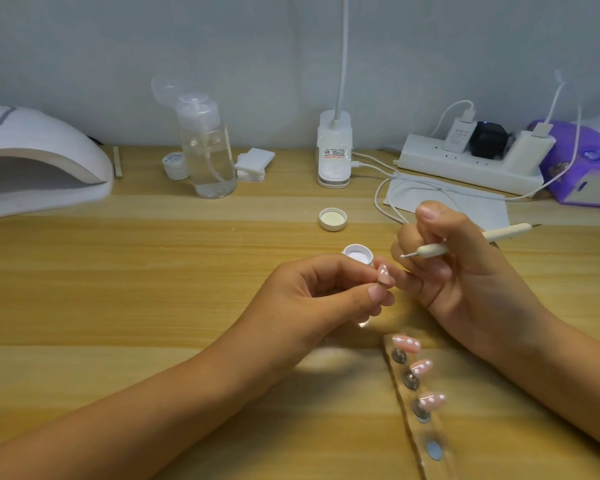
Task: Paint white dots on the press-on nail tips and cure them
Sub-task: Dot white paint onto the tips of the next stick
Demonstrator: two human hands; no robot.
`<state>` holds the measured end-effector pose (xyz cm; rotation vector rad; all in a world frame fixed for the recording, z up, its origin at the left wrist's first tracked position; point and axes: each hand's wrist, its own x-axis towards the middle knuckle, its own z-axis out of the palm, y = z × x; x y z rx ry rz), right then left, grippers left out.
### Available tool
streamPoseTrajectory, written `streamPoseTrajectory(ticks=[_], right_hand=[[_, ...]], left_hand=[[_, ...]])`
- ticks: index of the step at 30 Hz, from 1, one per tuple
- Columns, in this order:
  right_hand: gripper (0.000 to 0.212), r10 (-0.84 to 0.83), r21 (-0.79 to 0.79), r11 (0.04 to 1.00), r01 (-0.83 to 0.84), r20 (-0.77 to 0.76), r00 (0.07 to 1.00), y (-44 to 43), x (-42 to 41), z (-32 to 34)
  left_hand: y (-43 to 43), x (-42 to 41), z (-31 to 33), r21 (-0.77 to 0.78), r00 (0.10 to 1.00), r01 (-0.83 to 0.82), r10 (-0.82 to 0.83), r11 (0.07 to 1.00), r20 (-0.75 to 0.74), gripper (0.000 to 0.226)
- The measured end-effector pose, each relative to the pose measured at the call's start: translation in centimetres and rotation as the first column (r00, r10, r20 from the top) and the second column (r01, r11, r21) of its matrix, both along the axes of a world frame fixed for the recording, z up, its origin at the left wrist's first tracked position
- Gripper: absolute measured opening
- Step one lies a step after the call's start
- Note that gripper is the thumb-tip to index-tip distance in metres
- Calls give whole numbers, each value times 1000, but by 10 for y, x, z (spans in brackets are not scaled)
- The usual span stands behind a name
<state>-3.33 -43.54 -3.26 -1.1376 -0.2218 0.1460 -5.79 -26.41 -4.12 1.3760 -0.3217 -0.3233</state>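
My left hand (329, 292) pinches a pink press-on nail tip (384, 274) between thumb and fingers above the table. My right hand (444, 258) grips a white dotting pen (465, 242), whose white-tipped point hovers just above and to the right of the nail tip. Behind the nail tip stands a small open pot of white gel (358, 254); its lid (333, 219) lies further back. A clear holder strip (421, 410) in front carries three pink nail tips (406, 344) with white dots and one bare stand. The white curing lamp (42, 161) sits at the far left.
At the back stand a clear pump bottle (208, 157), a small white jar (175, 165), cotton pads (253, 164), a desk lamp base (335, 150), a power strip (471, 164) with cables, a purple box (582, 164) and a white wipe (465, 202).
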Motion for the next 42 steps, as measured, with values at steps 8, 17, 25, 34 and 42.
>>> streamPoseTrajectory(ticks=[8, 17, 25, 34, 42], right_hand=[[32, 3, -56, 998, 0, 45, 999, 1, -2, -1], [31, -21, -84, 996, 24, 42, 999, 3, -4, 0], [31, -24, -95, 995, 29, 57, 998, 3, -4, 0], [31, -33, -101, 994, 38, 46, 998, 3, -4, 1], [31, -25, -92, 995, 29, 49, 999, 3, -4, 1]], left_hand=[[0, 0, 0, -14, 1000, -6, 6, 1000, -1, 13], [0, 0, -1, -25, 1000, -9, 9, 1000, 2, 9], [0, 0, -1, -23, 1000, -6, 6, 1000, 3, 10], [-1, 1, -2, -28, 1000, -12, 12, 1000, 5, 12], [-2, 1, -2, -40, 1000, -15, 15, 999, -1, 10]])
